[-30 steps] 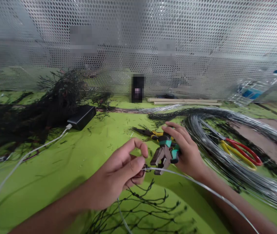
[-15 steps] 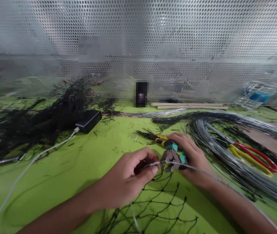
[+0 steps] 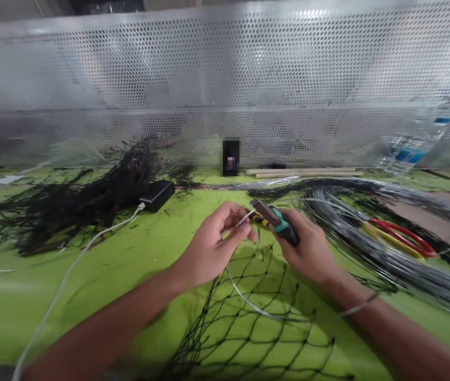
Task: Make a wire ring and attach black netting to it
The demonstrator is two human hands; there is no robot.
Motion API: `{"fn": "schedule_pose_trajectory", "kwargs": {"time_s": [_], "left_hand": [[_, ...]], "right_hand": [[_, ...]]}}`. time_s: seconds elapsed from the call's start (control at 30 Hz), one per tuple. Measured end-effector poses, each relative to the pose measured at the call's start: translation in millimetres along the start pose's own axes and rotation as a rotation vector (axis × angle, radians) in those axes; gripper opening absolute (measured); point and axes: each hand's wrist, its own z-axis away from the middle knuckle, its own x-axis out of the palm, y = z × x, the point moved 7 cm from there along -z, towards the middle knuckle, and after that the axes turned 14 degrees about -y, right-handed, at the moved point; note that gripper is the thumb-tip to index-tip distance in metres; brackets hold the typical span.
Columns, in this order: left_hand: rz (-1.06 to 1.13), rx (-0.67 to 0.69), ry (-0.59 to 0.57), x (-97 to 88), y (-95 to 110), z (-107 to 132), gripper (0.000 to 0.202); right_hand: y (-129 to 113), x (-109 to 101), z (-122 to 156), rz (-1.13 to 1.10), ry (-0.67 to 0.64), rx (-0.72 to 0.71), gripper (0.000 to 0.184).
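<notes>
My left hand (image 3: 219, 241) pinches a thin silvery wire (image 3: 248, 306) between thumb and fingers, with its end sticking out toward the right. Wrapped around green-and-black handles, my right hand (image 3: 308, 241) holds pliers (image 3: 266, 213), their metal jaws at the wire's end. Whether the jaws bite on the wire I cannot tell. From my left hand the wire loops down and passes by my right forearm. Black knotted netting (image 3: 264, 323) hangs below my hands over the green table top. Behind the held pliers lies a second pair with yellow-and-black handles (image 3: 257, 218), partly hidden.
A wire coil (image 3: 343, 238) lies at the right, with red-and-yellow-handled pliers (image 3: 401, 238) on it. Black net scraps (image 3: 109, 196), a black box (image 3: 157, 196) and its white cable (image 3: 64, 280) are at left. Wooden sticks (image 3: 304, 173), a bottle (image 3: 409, 153) and perforated metal panel (image 3: 201, 63) stand behind.
Both hands have lifted away from me. The pliers have turned, jaws now pointing up and left. The wire, formerly running across the right forearm, now loops beneath the hands. The view has tilted up slightly.
</notes>
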Motion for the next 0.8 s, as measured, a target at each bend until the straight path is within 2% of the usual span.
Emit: {"fn": "schedule_pose_trajectory", "kwargs": {"time_s": [0.17,0.33,0.5,0.67,0.8], "left_hand": [[0.029,0.066,0.083,-7.6,-3.1,1.8,0.027],[-0.112,0.053,0.229,-15.6,8.3,13.3,0.017],[-0.232,0.002,0.317,-18.2,18.5,19.2,0.016],[-0.209,-0.092,0.34,-22.3,15.2,16.8,0.02],[-0.138,-0.102,0.322,-20.5,15.9,15.6,0.024]], "right_hand": [[-2.7,-2.0,0.5,-0.002,0.057,0.071,0.017],[-8.0,-6.6,2.8,-0.027,0.062,0.116,0.014],[-12.3,-8.3,5.2,-0.065,0.056,0.166,0.013],[-13.5,-11.0,6.4,-0.088,0.072,0.238,0.015],[-13.5,-13.5,7.2,-0.099,0.082,0.27,0.017]]}}
